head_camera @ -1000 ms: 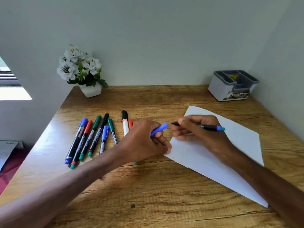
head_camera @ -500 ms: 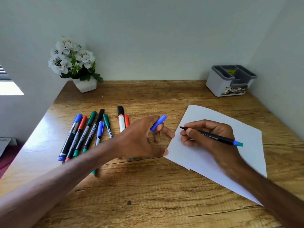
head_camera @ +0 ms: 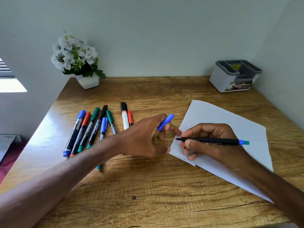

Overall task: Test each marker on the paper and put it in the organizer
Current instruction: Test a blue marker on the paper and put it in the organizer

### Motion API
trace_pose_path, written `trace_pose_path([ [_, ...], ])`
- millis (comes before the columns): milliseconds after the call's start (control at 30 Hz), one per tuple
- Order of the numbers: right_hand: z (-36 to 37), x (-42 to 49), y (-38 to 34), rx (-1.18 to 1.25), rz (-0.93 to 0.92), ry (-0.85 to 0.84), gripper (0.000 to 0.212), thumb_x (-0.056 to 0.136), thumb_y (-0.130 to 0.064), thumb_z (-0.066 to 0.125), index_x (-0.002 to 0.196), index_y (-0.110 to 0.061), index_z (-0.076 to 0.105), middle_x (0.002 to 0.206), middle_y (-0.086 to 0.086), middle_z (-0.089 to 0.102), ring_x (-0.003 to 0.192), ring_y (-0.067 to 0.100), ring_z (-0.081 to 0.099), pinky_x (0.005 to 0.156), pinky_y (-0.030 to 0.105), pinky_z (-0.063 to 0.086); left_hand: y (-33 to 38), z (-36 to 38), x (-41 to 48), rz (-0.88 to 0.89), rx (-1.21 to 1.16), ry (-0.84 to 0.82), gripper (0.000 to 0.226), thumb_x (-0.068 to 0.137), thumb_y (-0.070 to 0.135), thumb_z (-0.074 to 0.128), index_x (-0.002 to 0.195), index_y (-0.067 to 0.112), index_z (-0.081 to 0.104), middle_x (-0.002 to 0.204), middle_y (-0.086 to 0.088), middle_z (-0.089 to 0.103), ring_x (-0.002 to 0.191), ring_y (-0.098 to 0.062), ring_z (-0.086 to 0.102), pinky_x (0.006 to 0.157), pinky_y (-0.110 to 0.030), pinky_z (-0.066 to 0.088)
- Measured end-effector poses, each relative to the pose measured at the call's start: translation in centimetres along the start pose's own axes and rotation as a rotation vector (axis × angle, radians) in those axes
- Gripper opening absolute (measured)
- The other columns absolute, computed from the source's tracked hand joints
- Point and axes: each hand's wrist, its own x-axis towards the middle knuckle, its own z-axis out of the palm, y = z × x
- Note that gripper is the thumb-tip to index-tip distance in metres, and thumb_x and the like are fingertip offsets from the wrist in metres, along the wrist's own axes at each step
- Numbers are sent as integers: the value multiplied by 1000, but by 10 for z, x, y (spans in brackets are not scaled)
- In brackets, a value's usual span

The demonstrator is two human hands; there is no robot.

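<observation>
- Head view looks down on a wooden desk (head_camera: 148, 186); two bare forearms reach in from the near edge.
- Right hand (head_camera: 209, 143) grasps a slim black marker (head_camera: 212, 141) in a writing hold, thumb and fingers curled round the barrel; the barrel lies nearly level, its blue-and-teal rear end pointing right, its uncapped tip pointing left.
- That tip sits over the left edge of the white paper (head_camera: 230, 122); whether it touches the sheet I cannot tell.
- Left hand (head_camera: 144, 137) pinches a blue cap (head_camera: 165, 121) in its curled fingers; the cap angles up and to the right, just left of the paper; the thumb tip reaches the sheet's left edge.
- Paper lies flat on the right half of the desk, turned at an angle; the right forearm crosses its near part.
- Loose markers (head_camera: 92, 129) lie side by side on the left of the desk, capped in blue, red, green and black; the left hand hides part of the row.
- Grey-and-white organizer (head_camera: 235, 76) stands in the far right corner, well apart from both hands.
- White flowers in a white pot (head_camera: 77, 63) stand at the far left corner.
</observation>
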Motion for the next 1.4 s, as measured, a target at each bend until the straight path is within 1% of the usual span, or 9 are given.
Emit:
trace_pose_path([
  [167,3,1,2,-147,-14,-77,16,86,17,69,83,2,74,69,21,72,55,33,68,50,35,57,5,1,0,30,13,-4,43,83,13,82,91,18,40,122,22,67,60,6,51,57,-6,40],
  [233,5,7,2,-211,-46,-69,20,84,19,68,78,1,73,61,18,69,44,29,63,45,32,53,6,2,0,18,11,-1,41,83,12,82,94,13,43,108,34,64,58,9,51,54,-5,39],
  [300,7,12,2,-270,-91,-65,22,81,20,68,74,0,73,58,11,69,38,25,60,43,28,50,5,3,-1,11,32,10,41,83,16,84,98,11,46,94,31,62,58,9,52,53,-5,39],
  [367,10,15,3,-312,-139,-55,18,78,16,70,72,-1,73,59,2,69,41,14,61,45,25,50,4,3,-2,16,45,17,42,83,22,84,101,13,48,92,17,61,60,9,53,52,-7,38],
  [500,12,12,9,-409,-207,-12,6,73,-2,71,70,-5,75,63,-3,70,53,13,64,53,23,49,4,2,-2,18,25,-14,41,84,16,82,105,6,49,87,52,51,64,15,55,54,-3,39],
  [667,15,9,10,-414,-242,-28,5,72,-2,74,71,-7,75,63,-12,70,54,7,64,54,14,46,2,2,-1,31,4,-42,40,85,14,82,104,8,47,84,56,48,61,15,54,52,-2,38],
  [867,17,8,11,-404,-265,-59,13,72,12,79,70,-1,74,64,-11,71,57,3,65,63,7,46,4,5,-2,41,3,-27,43,85,12,81,97,21,41,89,47,54,57,13,53,49,-4,38],
  [1267,18,9,11,-416,-277,-68,4,71,-3,76,69,-5,74,63,-12,70,54,5,63,57,11,45,3,3,-3,75,38,-46,41,86,10,79,104,8,43,86,56,48,56,13,52,49,-2,35],
  [1400,18,9,11,-438,-281,-57,4,71,-12,77,70,-9,75,62,-1,69,52,14,63,56,13,46,3,3,-3,78,48,-54,41,86,11,79,107,5,44,86,57,46,59,13,52,50,-2,35],
])
